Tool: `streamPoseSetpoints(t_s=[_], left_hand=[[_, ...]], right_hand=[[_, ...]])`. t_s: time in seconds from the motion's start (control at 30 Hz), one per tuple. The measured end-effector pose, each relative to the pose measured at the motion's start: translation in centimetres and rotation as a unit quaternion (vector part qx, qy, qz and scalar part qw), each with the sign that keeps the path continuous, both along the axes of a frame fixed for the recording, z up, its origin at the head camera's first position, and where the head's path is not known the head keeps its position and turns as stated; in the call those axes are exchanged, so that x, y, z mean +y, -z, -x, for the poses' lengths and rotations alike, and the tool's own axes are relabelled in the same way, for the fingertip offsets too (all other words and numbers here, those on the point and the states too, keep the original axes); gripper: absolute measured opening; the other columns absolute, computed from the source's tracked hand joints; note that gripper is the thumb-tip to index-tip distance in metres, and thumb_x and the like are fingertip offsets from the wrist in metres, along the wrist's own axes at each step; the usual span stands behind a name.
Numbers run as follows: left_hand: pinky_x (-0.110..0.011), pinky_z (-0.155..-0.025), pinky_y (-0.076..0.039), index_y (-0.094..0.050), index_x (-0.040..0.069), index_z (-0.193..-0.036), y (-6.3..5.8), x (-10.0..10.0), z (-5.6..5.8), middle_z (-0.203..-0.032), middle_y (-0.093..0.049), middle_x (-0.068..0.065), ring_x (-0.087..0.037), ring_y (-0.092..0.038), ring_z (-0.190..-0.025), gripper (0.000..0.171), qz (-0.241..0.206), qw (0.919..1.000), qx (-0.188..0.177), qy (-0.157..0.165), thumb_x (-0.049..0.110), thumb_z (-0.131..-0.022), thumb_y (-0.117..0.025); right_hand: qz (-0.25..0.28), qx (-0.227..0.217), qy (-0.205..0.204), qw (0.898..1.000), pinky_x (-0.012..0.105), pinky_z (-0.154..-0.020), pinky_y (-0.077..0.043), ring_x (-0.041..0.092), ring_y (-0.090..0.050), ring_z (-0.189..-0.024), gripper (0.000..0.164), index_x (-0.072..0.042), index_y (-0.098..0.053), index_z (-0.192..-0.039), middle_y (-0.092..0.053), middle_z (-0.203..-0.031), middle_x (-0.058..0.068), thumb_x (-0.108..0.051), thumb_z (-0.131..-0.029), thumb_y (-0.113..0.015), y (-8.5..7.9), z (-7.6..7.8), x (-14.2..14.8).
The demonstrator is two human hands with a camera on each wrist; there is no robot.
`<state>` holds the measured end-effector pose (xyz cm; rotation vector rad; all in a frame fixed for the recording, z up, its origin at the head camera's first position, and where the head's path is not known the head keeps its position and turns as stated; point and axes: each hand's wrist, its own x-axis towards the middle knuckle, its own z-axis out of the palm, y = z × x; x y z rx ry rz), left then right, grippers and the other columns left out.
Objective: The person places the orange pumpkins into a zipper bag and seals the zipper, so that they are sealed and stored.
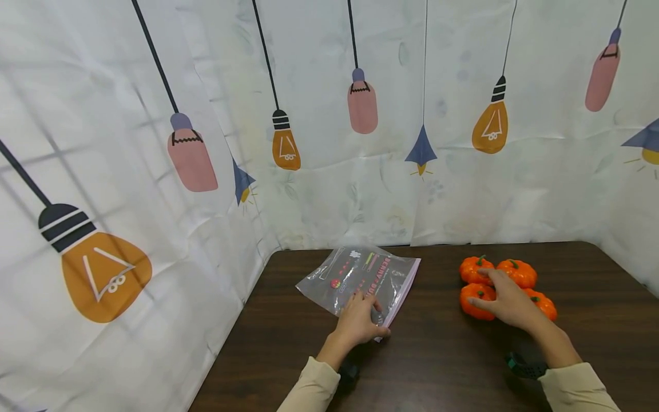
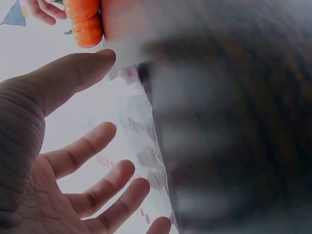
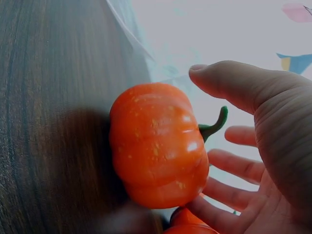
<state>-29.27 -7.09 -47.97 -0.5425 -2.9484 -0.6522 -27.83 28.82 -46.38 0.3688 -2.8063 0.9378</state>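
Across the dark counter [image 1: 422, 366], my hands are apart, fingers spread, gripping nothing — left hand [image 1: 356, 319] at the clear bag [image 1: 355, 274], right hand [image 1: 512, 300] over four orange pumpkins [image 1: 475, 309]. They're likely light, firm, slippery — best cupped round the sides. Only the right wrist view shows one's yellow flecks.

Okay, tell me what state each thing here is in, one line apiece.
Clear bag: lying on the table; sealed or unsealed, can't tell.
Orange pumpkins: four clustered, stems up where visible.
Left hand: fingers spread, at the bag.
Right hand: fingers apart, at the pumpkins.
Patterned backdrop: hanging, creased.
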Motion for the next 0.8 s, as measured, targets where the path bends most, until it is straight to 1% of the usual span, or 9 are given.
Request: streamPoseSetpoints(t_s=[0.13,0.43,0.67,0.8], left_hand=[[-0.051,-0.079,-0.048,-0.065,0.018,-0.097,0.1,0.0,0.0,-0.108,-0.058,-0.006,-0.027,-0.054,-0.101,0.050,0.002,1.0000,-0.005,-0.001,0.039,-0.064,-0.096],[-0.051,-0.080,-0.049,-0.065,0.018,-0.097,0.1,-0.1,0.1,-0.106,-0.060,-0.006,-0.026,-0.055,-0.098,0.049,0.019,0.9998,-0.006,-0.004,0.038,-0.065,-0.096],[-0.051,-0.082,-0.049,-0.064,0.019,-0.090,0.0,-0.4,0.2,-0.104,-0.062,-0.005,-0.027,-0.057,-0.097,0.042,0.026,0.9996,-0.006,-0.002,0.038,-0.067,-0.094],[-0.047,-0.079,-0.048,-0.063,0.020,-0.086,0.1,-0.5,0.2,-0.097,-0.060,-0.001,-0.024,-0.055,-0.094,0.038,0.034,0.9994,-0.001,0.002,0.037,-0.069,-0.092]], right_hand=[[0.004,0.003,-0.008,1.000,0.071,-0.100,-0.040,0.057,-0.047,-0.128,0.086,0.011,-0.039,-0.145,-0.042,-0.145,0.038,-0.039,-0.089,-0.079,0.4,0.1,-0.1],[0.013,-0.007,-0.021,1.000,0.068,-0.101,-0.042,0.051,-0.051,-0.126,0.089,0.010,-0.042,-0.144,-0.048,-0.143,0.034,-0.040,-0.083,-0.084,1.0,0.1,-0.5],[0.021,-0.017,-0.023,0.999,0.068,-0.101,-0.042,0.050,-0.051,-0.128,0.092,0.008,-0.041,-0.145,-0.049,-0.144,0.032,-0.043,-0.082,-0.084,1.0,-0.1,-0.9],[0.022,-0.022,-0.026,0.999,0.066,-0.100,-0.044,0.049,-0.053,-0.127,0.093,0.008,-0.040,-0.146,-0.050,-0.144,0.032,-0.045,-0.082,-0.083,1.2,-0.1,-1.0]])
